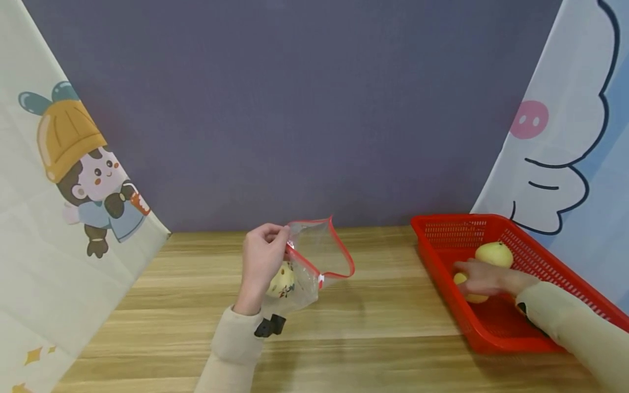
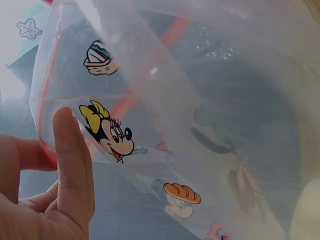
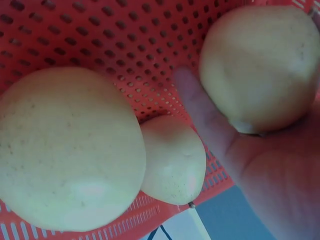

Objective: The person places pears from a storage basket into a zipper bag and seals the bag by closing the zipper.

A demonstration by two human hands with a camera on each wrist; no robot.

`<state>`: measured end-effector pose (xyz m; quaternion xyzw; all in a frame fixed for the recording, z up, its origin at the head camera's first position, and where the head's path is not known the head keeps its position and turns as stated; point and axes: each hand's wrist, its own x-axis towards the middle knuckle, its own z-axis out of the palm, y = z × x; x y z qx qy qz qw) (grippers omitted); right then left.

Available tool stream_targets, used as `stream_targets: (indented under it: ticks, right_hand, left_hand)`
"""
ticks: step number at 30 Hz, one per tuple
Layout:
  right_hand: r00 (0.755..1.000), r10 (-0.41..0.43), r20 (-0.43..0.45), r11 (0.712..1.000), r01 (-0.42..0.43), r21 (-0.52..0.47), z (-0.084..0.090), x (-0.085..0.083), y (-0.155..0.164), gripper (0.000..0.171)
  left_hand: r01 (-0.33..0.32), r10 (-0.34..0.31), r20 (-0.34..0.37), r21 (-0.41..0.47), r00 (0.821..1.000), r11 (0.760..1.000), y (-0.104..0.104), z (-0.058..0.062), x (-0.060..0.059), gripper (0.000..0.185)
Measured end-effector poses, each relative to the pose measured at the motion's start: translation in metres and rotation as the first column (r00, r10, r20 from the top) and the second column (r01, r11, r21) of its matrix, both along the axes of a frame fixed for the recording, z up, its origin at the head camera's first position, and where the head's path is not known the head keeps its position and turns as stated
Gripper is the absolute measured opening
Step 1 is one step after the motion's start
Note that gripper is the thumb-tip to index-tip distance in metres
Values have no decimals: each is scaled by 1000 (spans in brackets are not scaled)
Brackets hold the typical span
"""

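My left hand (image 1: 265,256) pinches the red-edged rim of a clear zip bag (image 1: 316,243), which gapes toward the right. A pale yellow pear (image 1: 282,283) lies inside the bag, partly covered by that hand. Cartoon prints, among them a mouse head (image 2: 112,132), mark the plastic in the left wrist view. Over in the red basket (image 1: 425,240), my right hand (image 1: 476,277) grips another pear (image 3: 260,70), which rests against the palm. Some of its fingers are hidden behind the fruit. A large pear (image 3: 70,150) and a further pear (image 3: 172,160) sit beside it.
The basket stands on the right of the wooden table (image 1: 383,322), its perforated walls rising around the fruit. A dark grey panel (image 1: 295,109) closes off the back. Printed cartoon cloths hang at the left (image 1: 29,218) and right (image 1: 550,65).
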<state>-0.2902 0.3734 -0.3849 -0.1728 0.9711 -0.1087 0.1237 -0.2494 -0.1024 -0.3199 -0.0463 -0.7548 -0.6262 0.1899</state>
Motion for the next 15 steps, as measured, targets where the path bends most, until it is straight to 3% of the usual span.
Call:
stream_targets:
  ticks: [6,15]
  right_hand:
    - [995,43,-88,999,-42,11,-5,-2,-1,48]
    - [993,58,-107,998,-57,5,-1,-5,-1,32]
  left_hand:
    - [-5,5,5,0,1000,1000,1,1,1,25]
    - [-9,9,0,-6,1000,1000,0,1,1,25]
